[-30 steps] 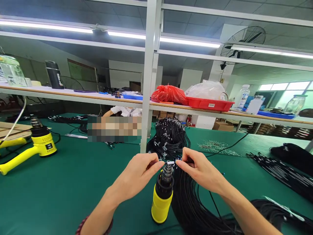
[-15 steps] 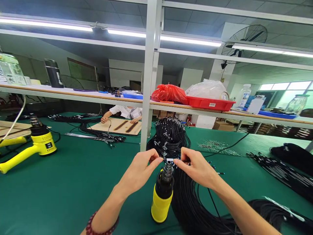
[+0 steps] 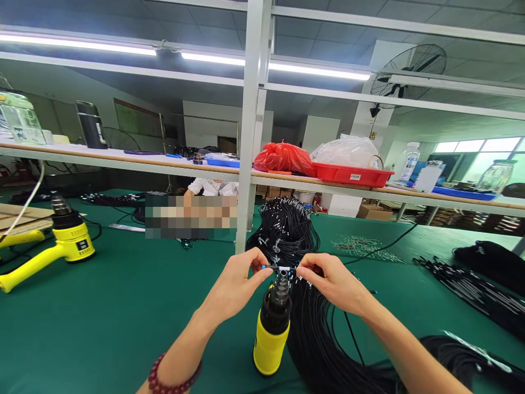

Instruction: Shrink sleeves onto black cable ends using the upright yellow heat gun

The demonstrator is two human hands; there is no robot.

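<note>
Below the grip spreads a smooth green tabletop [image 3: 123, 312]; to its lower right curves a thick bundle of thin black cables [image 3: 318, 334]. Just under the grip stands a yellow-and-black heat gun [image 3: 271, 343], metal nozzle upward. The left hand [image 3: 229, 283] and right hand [image 3: 338, 284] both pinch a slim black cable [image 3: 273, 268], stretched between them over the nozzle. It looks light, flexible, perhaps slippery; best held either side of its small white sleeve [image 3: 284, 268], midway between the pinches, fingers clear of possible heat.
</note>
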